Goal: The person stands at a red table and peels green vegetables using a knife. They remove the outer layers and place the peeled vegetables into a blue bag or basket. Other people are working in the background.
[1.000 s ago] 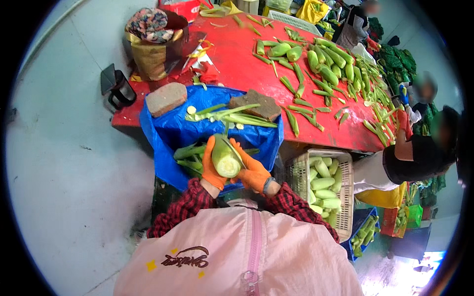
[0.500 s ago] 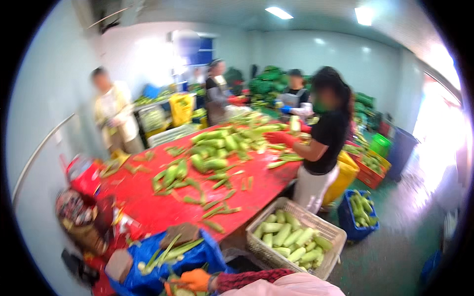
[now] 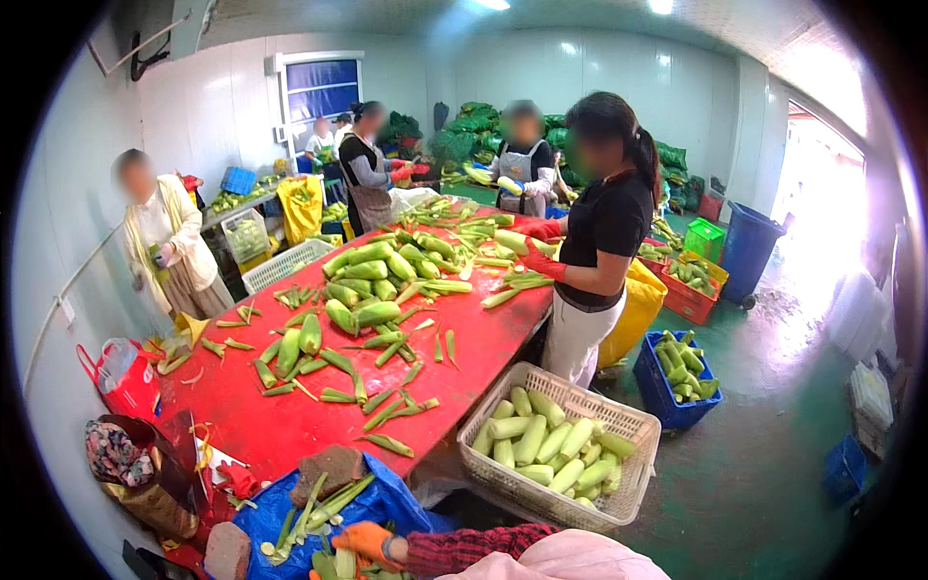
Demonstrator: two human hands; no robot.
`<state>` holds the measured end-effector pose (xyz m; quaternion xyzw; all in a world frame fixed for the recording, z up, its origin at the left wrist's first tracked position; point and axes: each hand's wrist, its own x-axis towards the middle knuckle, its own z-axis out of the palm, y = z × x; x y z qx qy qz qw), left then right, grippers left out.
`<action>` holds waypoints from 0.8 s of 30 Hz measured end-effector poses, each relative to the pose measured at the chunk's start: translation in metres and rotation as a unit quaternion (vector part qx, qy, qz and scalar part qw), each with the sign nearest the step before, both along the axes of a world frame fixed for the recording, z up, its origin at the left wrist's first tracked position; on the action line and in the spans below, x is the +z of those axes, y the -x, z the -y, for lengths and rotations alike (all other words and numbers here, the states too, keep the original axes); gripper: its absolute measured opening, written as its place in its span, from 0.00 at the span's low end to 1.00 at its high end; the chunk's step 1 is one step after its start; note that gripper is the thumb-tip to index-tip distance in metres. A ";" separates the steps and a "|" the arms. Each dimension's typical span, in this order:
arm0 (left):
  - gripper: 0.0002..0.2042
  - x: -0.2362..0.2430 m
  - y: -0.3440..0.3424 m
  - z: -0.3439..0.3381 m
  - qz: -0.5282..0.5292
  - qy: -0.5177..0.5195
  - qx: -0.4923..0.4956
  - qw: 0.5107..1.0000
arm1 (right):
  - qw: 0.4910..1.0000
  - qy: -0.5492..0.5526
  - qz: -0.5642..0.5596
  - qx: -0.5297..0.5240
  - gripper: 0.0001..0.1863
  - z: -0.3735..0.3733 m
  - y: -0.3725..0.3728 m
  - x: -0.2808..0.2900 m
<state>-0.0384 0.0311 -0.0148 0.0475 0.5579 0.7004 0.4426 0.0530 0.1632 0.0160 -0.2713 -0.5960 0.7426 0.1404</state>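
My right hand (image 3: 367,543), in an orange glove and with a red-and-black sleeve, is at the lower edge, over the blue sheet. Its fingers curl closed beside a pale green ear of corn (image 3: 345,564); what they grip is not clear. A small orange patch (image 3: 314,574) at the very bottom may be my left glove; its fingers are hidden. On the blue sheet (image 3: 261,522) are cut green husk stalks (image 3: 314,517) and two brown blocks, one of them a rough block (image 3: 329,471). More green husk pieces lie under my right hand.
A red table (image 3: 232,416) carries heaped corn (image 3: 372,271) and loose husks. A beige crate (image 3: 474,464) of trimmed corn stands at its near right. A co-worker in red gloves (image 3: 543,261) handles corn there; others work farther back. A blue crate (image 3: 681,411) sits on the floor.
The view has swung right and steadied, so the scene sits farther left and is sharper. My right hand stays over the blue sheet. The nearest co-worker's red gloves have lowered toward the table.
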 end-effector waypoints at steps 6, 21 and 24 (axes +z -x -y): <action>0.25 0.003 0.028 0.016 -0.043 -0.012 0.014 0.999 | 0.962 -0.085 0.130 -0.225 0.24 -0.137 -0.031 -0.094; 0.28 -0.035 -0.001 -0.014 -0.112 -0.013 0.002 0.994 | 0.940 -0.230 0.173 0.182 0.25 -0.011 -0.023 -0.008; 0.28 0.005 -0.011 -0.020 -0.196 0.003 -0.013 0.981 | 0.938 -0.247 0.166 0.176 0.20 -0.004 -0.025 -0.001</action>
